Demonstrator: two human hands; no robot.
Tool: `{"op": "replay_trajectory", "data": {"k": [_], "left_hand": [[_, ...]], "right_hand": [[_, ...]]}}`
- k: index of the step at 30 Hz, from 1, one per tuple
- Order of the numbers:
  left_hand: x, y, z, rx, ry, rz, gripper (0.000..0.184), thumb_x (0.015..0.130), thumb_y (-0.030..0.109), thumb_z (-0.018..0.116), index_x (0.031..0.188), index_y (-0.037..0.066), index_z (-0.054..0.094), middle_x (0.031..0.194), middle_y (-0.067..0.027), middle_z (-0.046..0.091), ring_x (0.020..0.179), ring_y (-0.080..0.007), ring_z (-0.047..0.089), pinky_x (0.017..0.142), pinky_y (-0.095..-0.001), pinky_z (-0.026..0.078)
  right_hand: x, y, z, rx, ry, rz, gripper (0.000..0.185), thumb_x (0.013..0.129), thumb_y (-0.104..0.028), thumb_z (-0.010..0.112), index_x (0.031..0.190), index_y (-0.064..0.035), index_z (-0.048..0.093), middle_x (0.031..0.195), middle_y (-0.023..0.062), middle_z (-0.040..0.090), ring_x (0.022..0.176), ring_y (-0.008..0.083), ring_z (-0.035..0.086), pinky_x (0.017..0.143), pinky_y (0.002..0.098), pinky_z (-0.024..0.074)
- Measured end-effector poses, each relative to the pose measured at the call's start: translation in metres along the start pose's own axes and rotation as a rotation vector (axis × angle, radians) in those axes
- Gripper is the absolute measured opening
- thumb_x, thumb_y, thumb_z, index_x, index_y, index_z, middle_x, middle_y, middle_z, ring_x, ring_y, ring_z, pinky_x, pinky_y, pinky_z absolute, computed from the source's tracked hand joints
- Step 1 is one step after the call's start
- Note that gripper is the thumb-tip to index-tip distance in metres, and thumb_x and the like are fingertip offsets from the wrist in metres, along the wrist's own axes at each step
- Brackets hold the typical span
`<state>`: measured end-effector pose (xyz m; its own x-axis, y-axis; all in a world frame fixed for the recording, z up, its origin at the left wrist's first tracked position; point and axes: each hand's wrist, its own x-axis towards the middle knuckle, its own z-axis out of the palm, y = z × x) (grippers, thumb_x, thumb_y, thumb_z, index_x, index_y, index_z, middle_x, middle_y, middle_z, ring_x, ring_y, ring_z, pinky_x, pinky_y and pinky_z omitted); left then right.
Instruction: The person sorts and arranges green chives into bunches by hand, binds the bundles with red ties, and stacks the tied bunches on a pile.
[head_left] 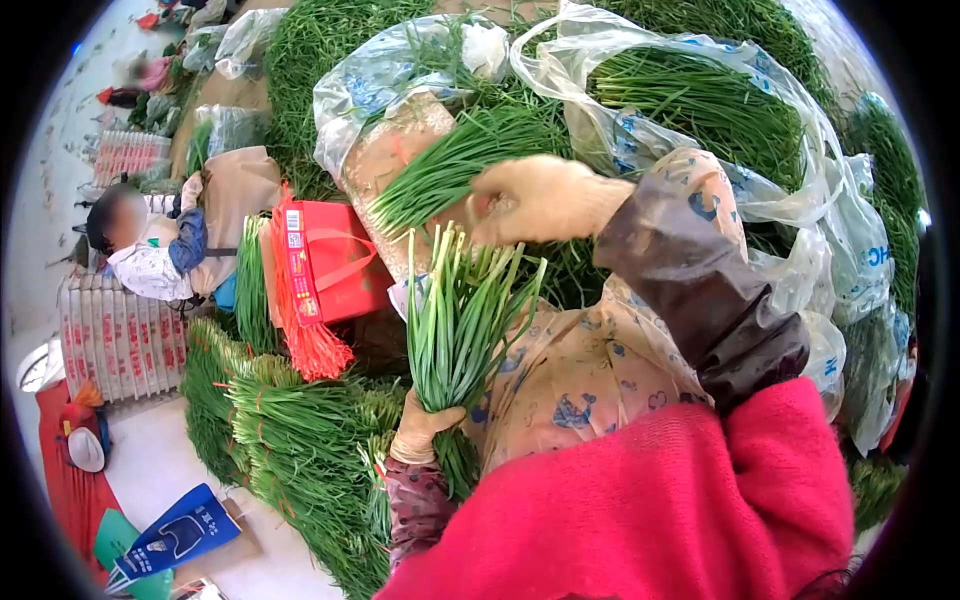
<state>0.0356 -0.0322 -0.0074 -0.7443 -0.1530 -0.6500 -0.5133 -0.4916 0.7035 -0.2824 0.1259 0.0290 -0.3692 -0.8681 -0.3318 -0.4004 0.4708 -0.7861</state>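
My left hand (pixel 425 428), in a pale glove, is wrapped round the lower part of a bunch of green stalks (pixel 460 330), whose cut ends point up. My right hand (pixel 530 200), gloved too and blurred by motion, is above that bunch, beside loose green stalks (pixel 450 165) lying on a speckled board (pixel 415 120). Its fingers look curled, but whether anything is between them cannot be made out. Left of the bunch, a red box (pixel 350 285) carries a hank of red ties (pixel 300 310). A patterned apron (pixel 580 390) covers my lap.
Tied green bundles (pixel 300 430) are piled at the lower left. Clear plastic bags (pixel 620 125) with more greens stand at the upper right. Another person (pixel 150 250) sits at the left near stacked crates (pixel 125 335). A blue sign (pixel 185 530) lies at the bottom left.
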Motion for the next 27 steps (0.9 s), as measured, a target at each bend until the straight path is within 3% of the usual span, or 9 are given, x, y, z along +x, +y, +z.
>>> {"op": "replay_trajectory", "data": {"k": [1,5,11,14,16,18,23,24,27], "left_hand": [[0.003,-0.005,-0.004,0.047,0.001,0.025,0.058,0.068,-0.005,0.072,0.123,-0.003,0.055,0.114,-0.0138,0.065,0.101,-0.0236,0.064,0.091,-0.0361,0.050],[0.010,-0.010,0.004,0.066,0.038,0.115,0.051,0.068,-0.006,0.074,0.116,-0.004,0.058,0.101,-0.0113,0.067,0.080,-0.0203,0.065,0.069,-0.0299,0.053],[0.005,-0.021,-0.008,0.136,0.107,-0.040,0.051,0.066,-0.010,0.073,0.115,-0.004,0.057,0.095,-0.0116,0.066,0.070,-0.0205,0.064,0.059,-0.0317,0.052],[0.006,-0.022,-0.012,0.065,0.064,-0.094,0.051,0.066,-0.003,0.077,0.113,-0.003,0.057,0.092,-0.0121,0.066,0.067,-0.0196,0.062,0.056,-0.0312,0.051],[0.011,-0.018,-0.011,0.113,-0.040,-0.093,0.050,0.067,0.004,0.079,0.112,-0.003,0.057,0.089,-0.0115,0.065,0.063,-0.0191,0.060,0.053,-0.0312,0.049],[0.011,-0.013,-0.006,0.089,-0.059,-0.114,0.051,0.068,0.009,0.079,0.112,-0.004,0.056,0.087,-0.0116,0.064,0.062,-0.0190,0.059,0.052,-0.0309,0.048],[0.015,-0.005,-0.007,0.022,-0.138,-0.121,0.052,0.068,0.010,0.080,0.113,-0.004,0.057,0.090,-0.0122,0.065,0.063,-0.0181,0.060,0.054,-0.0289,0.049],[0.016,-0.006,-0.010,0.019,-0.150,-0.115,0.053,0.068,0.010,0.080,0.113,-0.004,0.057,0.091,-0.0126,0.065,0.063,-0.0183,0.060,0.053,-0.0291,0.049],[0.006,-0.011,-0.016,-0.024,-0.167,-0.115,0.059,0.066,0.011,0.079,0.117,-0.005,0.053,0.092,-0.0161,0.064,0.059,-0.0196,0.058,0.049,-0.0301,0.045]], "right_hand": [[0.000,-0.002,0.008,0.042,0.026,-0.037,0.065,0.076,-0.049,0.068,0.122,-0.0050,0.057,0.118,0.0181,0.061,0.109,0.0316,0.059,0.090,0.0392,0.0473],[0.004,-0.015,0.036,-0.075,-0.155,0.193,0.091,0.073,-0.044,0.072,0.145,-0.0102,0.029,0.103,0.0155,0.065,0.099,0.0321,0.062,0.088,0.0383,0.0481],[0.000,0.006,0.064,0.106,0.051,0.151,0.063,0.075,-0.026,0.069,0.133,-0.0161,0.047,0.088,0.0077,0.066,0.081,0.0250,0.063,0.078,0.0340,0.0496],[0.011,0.026,0.078,0.611,0.171,-0.021,0.063,0.073,-0.023,0.070,0.132,-0.0159,0.050,0.088,0.0084,0.066,0.084,0.0243,0.064,0.077,0.0342,0.0501],[0.012,0.027,0.082,0.580,0.232,-0.063,0.064,0.072,-0.018,0.066,0.134,-0.0169,0.051,0.085,0.0124,0.067,0.079,0.0294,0.066,0.072,0.0379,0.0522],[0.014,0.024,0.083,0.141,0.370,-0.086,0.060,0.071,-0.016,0.066,0.130,-0.0156,0.053,0.089,0.0166,0.066,0.081,0.0329,0.065,0.072,0.0391,0.0521],[0.024,0.026,0.075,-0.090,0.535,-0.141,0.047,0.072,-0.015,0.066,0.118,-0.0159,0.058,0.089,0.0148,0.068,0.086,0.0340,0.066,0.073,0.0424,0.0532],[0.024,0.021,0.058,-0.064,0.343,0.000,0.039,0.077,-0.011,0.065,0.115,-0.0152,0.060,0.100,0.0104,0.066,0.093,0.0267,0.065,0.078,0.0385,0.0528],[0.025,0.048,0.030,-0.147,0.610,0.070,0.031,0.080,-0.009,0.063,0.111,-0.0142,0.063,0.097,0.0099,0.067,0.091,0.0238,0.065,0.079,0.0365,0.0531]]}}
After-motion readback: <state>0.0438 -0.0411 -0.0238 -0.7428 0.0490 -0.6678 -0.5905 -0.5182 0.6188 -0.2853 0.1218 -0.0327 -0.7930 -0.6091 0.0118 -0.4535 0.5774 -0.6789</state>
